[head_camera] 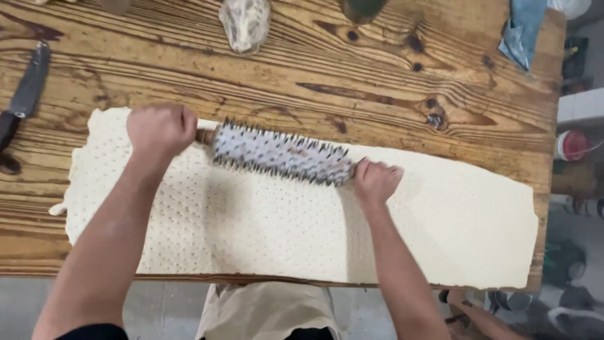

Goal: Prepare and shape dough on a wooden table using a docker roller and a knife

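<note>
A long sheet of pale dough point(264, 220) lies flat on the wooden table point(377, 94), dotted with rows of small holes over its left and middle parts. A spiked roller point(282, 153) rests on the dough near its far edge. My left hand point(161, 128) is shut on the roller's left handle. My right hand point(375, 181) grips the right handle. The dough's right end looks smoother, with fewer holes.
A dark-handled knife point(22, 94) lies at the table's left edge. A lump in clear wrap point(245, 24) sits at the far side. A blue cloth point(522, 30) hangs at the far right corner. Buckets and tubs point(572, 146) stand on the floor to the right.
</note>
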